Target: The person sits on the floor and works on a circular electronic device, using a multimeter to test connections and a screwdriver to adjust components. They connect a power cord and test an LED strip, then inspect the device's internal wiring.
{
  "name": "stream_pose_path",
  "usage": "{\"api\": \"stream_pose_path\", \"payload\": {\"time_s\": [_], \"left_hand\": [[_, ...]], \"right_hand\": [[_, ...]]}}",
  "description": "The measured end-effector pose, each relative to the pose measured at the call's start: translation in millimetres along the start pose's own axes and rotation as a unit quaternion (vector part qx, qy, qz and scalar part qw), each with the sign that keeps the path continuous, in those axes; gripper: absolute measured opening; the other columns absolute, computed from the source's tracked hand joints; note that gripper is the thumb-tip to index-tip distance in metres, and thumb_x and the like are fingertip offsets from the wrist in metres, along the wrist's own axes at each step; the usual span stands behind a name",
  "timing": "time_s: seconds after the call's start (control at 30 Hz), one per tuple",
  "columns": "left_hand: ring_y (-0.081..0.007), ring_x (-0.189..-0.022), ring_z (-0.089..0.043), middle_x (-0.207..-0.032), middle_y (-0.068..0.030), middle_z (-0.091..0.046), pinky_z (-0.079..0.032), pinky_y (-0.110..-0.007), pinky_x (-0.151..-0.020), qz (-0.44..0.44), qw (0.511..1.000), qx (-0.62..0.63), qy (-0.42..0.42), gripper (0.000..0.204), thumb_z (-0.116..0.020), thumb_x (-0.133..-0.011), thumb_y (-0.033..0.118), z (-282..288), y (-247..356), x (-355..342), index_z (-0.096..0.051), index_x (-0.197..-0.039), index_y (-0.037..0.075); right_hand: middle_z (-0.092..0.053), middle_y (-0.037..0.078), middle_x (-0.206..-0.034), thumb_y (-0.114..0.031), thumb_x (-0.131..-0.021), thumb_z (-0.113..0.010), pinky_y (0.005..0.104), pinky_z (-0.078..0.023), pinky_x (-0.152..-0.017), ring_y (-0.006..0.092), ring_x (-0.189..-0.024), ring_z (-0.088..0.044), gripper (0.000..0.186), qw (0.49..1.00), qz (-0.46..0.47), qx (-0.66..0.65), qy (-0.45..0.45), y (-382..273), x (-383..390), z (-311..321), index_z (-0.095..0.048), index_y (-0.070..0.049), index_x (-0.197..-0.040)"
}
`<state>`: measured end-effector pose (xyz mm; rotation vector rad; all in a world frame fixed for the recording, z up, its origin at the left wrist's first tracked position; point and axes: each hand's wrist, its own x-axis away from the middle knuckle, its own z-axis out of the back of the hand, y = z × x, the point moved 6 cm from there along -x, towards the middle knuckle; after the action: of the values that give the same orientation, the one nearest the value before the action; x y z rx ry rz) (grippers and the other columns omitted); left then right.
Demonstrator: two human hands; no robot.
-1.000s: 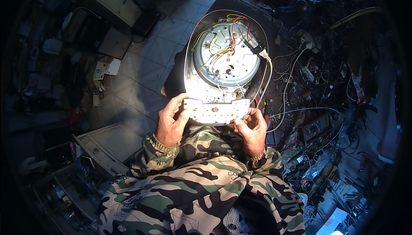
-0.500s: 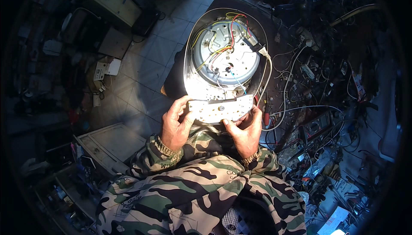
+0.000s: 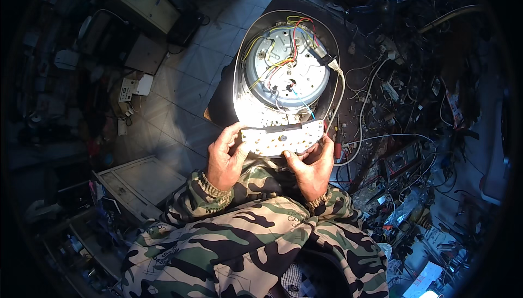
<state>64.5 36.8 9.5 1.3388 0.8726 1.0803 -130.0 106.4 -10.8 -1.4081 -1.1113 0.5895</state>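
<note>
An opened appliance, which looks like an upturned rice cooker [image 3: 265, 66], has an oval shell around a round silvery metal base. Red, yellow and blue wires cross that base. At its near end I hold a pale curved control panel [image 3: 272, 143], brightly lit, with a dark strip along its far edge and a round grey part in the middle. My left hand [image 3: 224, 159] pinches the panel's left end. My right hand [image 3: 313, 168] grips its right end, thumb on the near edge and fingers partly hidden underneath. A thin blue wire runs from the base toward the panel.
A plug [image 3: 333, 64] with a pale cord lies over the shell's right rim. The appliance stands on a dark bench [image 3: 340, 20]. Tangled cables, tools and scrap [image 3: 403, 162] crowd the right side. A flat pale board [image 3: 141, 183] lies at lower left, with tiled floor [image 3: 182, 88] beyond.
The control panel has shifted very slightly right and tilted a little, both hands moving with it. My grip on it is the same.
</note>
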Motion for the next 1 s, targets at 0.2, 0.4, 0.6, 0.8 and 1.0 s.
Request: {"api": "stream_pose_path", "payload": {"time_s": [0.2,0.4,0.6,0.8,1.0], "left_hand": [[-0.0157,-0.107,-0.064,-0.120,-0.0137,-0.067,-0.051,-0.029,-0.094,0.005,1.000,-0.001,-0.006,0.038,-0.062,-0.098,0.004,-1,-3,1,-0.051,-0.133,-0.007],[-0.0161,-0.107,-0.065,-0.119,-0.0141,-0.068,-0.051,-0.029,-0.094,-0.003,1.000,0.000,-0.006,0.038,-0.062,-0.099,0.007,-1,-1,0,-0.051,-0.133,-0.007],[-0.0173,-0.108,-0.065,-0.118,-0.0145,-0.068,-0.051,-0.031,-0.095,-0.005,0.999,0.039,-0.014,0.038,-0.060,-0.099,0.005,1,-2,-3,-0.051,-0.133,-0.008],[-0.0166,-0.107,-0.065,-0.117,-0.0139,-0.068,-0.051,-0.031,-0.096,-0.001,0.999,0.052,-0.005,0.037,-0.060,-0.099,0.006,5,-7,-1,-0.051,-0.133,-0.007],[-0.0159,-0.107,-0.065,-0.116,-0.0132,-0.069,-0.050,-0.030,-0.096,0.002,0.999,0.043,-0.006,0.037,-0.060,-0.100,0.007,4,-5,-1,-0.052,-0.133,-0.007]], "right_hand": [[-0.063,0.010,-0.106,0.004,-0.079,-0.079,0.0212,-0.048,-0.072,0.0089,-0.086,-0.058,0.075,1.000,0.004,0.018,-0.004,1,0,3,-0.031,0.007,-0.136],[-0.063,0.012,-0.108,0.004,-0.081,-0.077,0.0220,-0.048,-0.073,0.0107,-0.088,-0.059,0.073,1.000,0.011,0.024,-0.003,5,0,4,-0.031,0.006,-0.137],[-0.057,0.003,-0.090,0.003,-0.088,-0.069,0.0208,-0.047,-0.070,0.0071,-0.079,-0.055,0.058,0.999,-0.015,-0.021,0.023,6,2,11,-0.037,0.008,-0.136],[-0.053,0.002,-0.089,-0.002,-0.095,-0.061,0.0211,-0.046,-0.058,0.0074,-0.075,-0.055,0.042,0.999,-0.013,-0.037,0.022,7,2,16,-0.043,0.007,-0.131],[-0.054,0.002,-0.083,-0.004,-0.095,-0.060,0.0207,-0.046,-0.058,0.0077,-0.071,-0.055,0.042,0.999,-0.012,-0.036,0.031,6,2,18,-0.043,0.009,-0.132]]}}
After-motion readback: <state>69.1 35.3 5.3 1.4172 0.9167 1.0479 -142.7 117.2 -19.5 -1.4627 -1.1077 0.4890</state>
